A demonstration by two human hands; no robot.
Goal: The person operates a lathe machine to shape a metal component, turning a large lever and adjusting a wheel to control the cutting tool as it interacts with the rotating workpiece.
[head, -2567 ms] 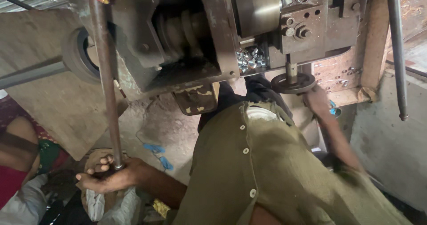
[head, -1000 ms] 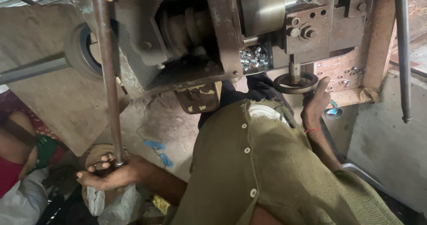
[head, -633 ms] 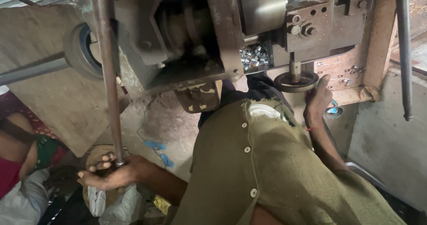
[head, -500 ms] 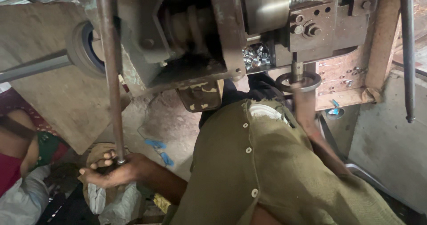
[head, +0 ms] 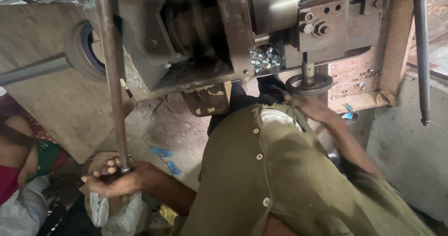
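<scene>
Machine (head: 233, 35) across the frame's top; rod (head: 112, 77) descending at left into left hand (head: 116, 180); handwheel (head: 309, 83) beneath machine, right of centre.

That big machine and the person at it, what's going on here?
A person in an olive shirt stands at a heavy metal machine. The left hand grips the lower end of a long rusty rod that runs up beside the machine. The right hand, blurred, is at a small handwheel under the machine's right side. A heap of small shiny metal parts sits in an opening between them.
</scene>
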